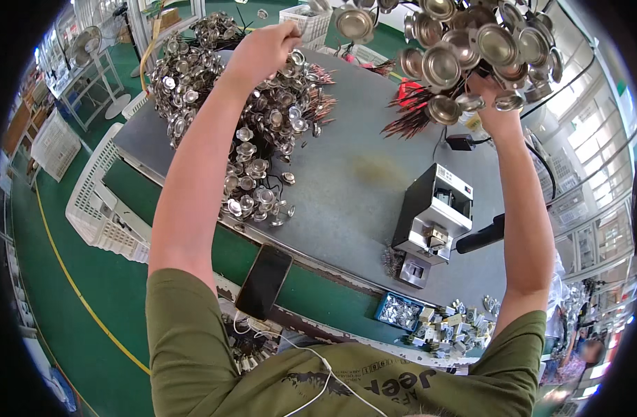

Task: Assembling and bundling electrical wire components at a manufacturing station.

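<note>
My right hand, raised at the upper right, is closed around a bunch of round metal cups with wire leads. The shiny cups fan out above and around the fingers, and a bundle of dark, reddish-tipped wires hangs out to the left. My left hand is over the far side of a big pile of similar metal cups on the table's left. Its fingers are curled together, and whatever they may hold is too small or hidden to make out.
A small bench machine stands on the grey metal table. Near its front edge are a blue tray of small metal parts and loose parts. A phone lies at the edge. White plastic baskets stand left.
</note>
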